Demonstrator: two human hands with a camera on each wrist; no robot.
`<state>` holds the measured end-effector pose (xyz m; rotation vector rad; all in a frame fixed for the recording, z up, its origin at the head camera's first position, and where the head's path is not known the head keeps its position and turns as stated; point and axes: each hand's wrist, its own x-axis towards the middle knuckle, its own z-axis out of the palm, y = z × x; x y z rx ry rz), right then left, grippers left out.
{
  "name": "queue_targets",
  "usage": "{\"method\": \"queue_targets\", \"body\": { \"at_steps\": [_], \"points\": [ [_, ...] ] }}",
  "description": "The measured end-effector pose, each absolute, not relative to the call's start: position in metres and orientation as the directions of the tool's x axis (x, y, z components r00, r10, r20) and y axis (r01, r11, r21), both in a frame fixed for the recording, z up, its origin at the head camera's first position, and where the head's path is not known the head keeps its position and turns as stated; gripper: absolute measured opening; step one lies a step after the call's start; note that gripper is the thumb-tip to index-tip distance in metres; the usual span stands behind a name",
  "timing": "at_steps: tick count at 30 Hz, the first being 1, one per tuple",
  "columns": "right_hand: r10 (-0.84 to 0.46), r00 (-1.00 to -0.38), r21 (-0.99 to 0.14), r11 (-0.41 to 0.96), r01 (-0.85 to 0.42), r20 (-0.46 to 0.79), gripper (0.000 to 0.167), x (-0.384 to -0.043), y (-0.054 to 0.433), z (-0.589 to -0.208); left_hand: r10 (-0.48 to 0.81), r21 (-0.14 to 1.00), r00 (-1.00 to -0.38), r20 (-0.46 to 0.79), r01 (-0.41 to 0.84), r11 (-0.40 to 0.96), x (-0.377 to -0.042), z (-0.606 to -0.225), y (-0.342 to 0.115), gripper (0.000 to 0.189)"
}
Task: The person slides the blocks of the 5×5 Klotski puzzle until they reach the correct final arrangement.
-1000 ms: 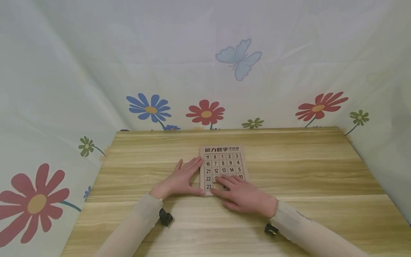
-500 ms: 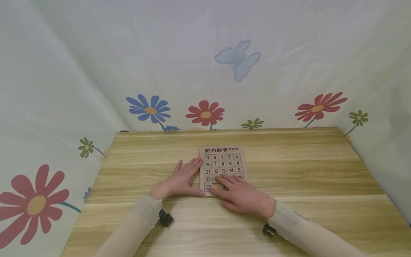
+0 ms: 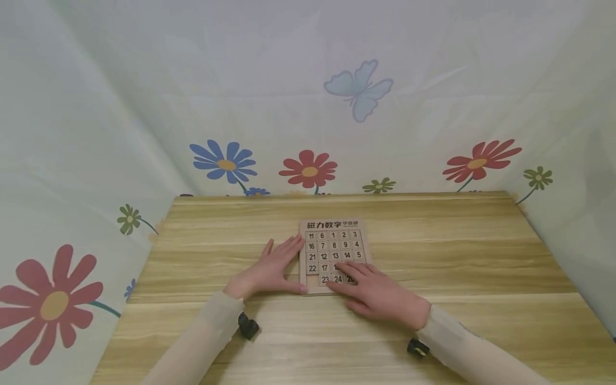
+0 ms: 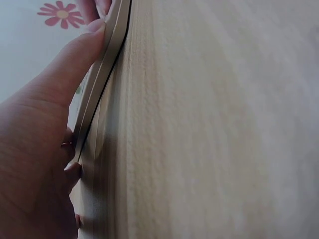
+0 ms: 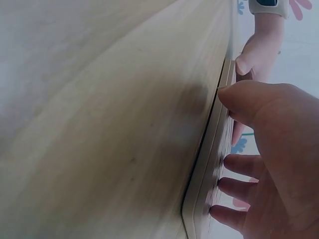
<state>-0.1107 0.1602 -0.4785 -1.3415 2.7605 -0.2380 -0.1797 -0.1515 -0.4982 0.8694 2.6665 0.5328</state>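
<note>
A wooden number sliding puzzle (image 3: 335, 224) lies flat on the table, its tiles set in a grid under a printed heading. My left hand (image 3: 269, 271) rests along the puzzle's left side, fingers extended to the edge and thumb at the near left corner. Over the lower right of the grid lies my right hand (image 3: 382, 293), a fingertip at the near edge of tile 23 (image 3: 325, 279). The bottom-left slot holds no tile. Tile 24 (image 3: 338, 279) sits beside 23; my right fingers cover some tiles further right. In the right wrist view, the right thumb reaches the puzzle's near edge.
The wood-grain table (image 3: 433, 240) extends around the puzzle on all sides. A pale cloth (image 3: 269, 80) printed with flowers and a butterfly hangs behind and to the sides. Each wrist carries a small black camera, such as the left wrist camera (image 3: 248, 325).
Tile 23 has slid right from the bottom-left corner, so the vacant slot is now in that corner. My right hand has shifted right with it; the left hand has stayed put.
</note>
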Motion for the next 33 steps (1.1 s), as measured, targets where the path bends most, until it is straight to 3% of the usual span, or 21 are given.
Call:
{"method": "queue_targets", "body": {
  "at_steps": [13, 25, 33],
  "points": [
    [-0.813, -0.582, -0.155, 0.571, -0.806, 0.027, 0.051, -0.117, 0.149, -0.474, 0.608, 0.419, -0.777, -0.162, 0.504, 0.756, -0.179, -0.499, -0.151, 0.128],
    [-0.767, -0.641, -0.143, 0.639, -0.756, -0.039, 0.055, -0.135, 0.127, -0.476, 0.61, 0.411, -0.775, -0.168, 0.507, 0.758, -0.181, -0.501, -0.15, 0.128],
    [-0.789, -0.614, -0.133, 0.61, -0.781, -0.014, 0.053, -0.13, 0.127, -0.472, 0.612, 0.411, -0.774, -0.162, 0.511, 0.755, -0.182, -0.5, -0.151, 0.127]
  ]
}}
